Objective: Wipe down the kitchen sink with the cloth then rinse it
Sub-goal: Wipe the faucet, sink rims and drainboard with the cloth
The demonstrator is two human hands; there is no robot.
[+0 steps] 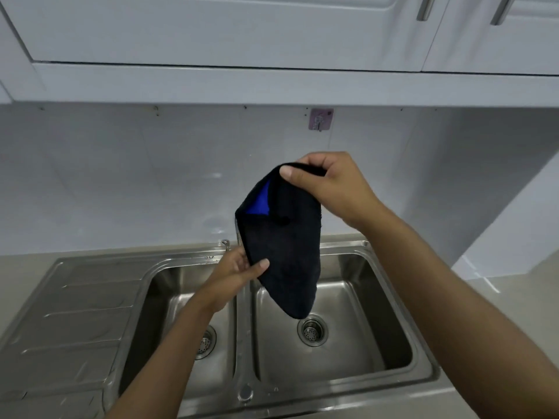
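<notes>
Black cloth [284,252] over sink [357,297], right basin: right grip [332,189] pinching top edge, left grip [237,269] pinching side.

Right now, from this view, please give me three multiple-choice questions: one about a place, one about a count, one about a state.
1. Where is the cloth?
A. in the left basin
B. in the air above the sink
C. on the drainboard

2. How many drains show in the sink?
A. one
B. two
C. three

3. What does the right hand do?
A. rests open on the counter
B. turns a tap
C. pinches the cloth's top

Answers:
1. B, since both hands hold it up, the left hand at its lower edge.
2. B, since two show, one of them partly hidden.
3. C, since thumb and fingers close on the top edge.
</notes>
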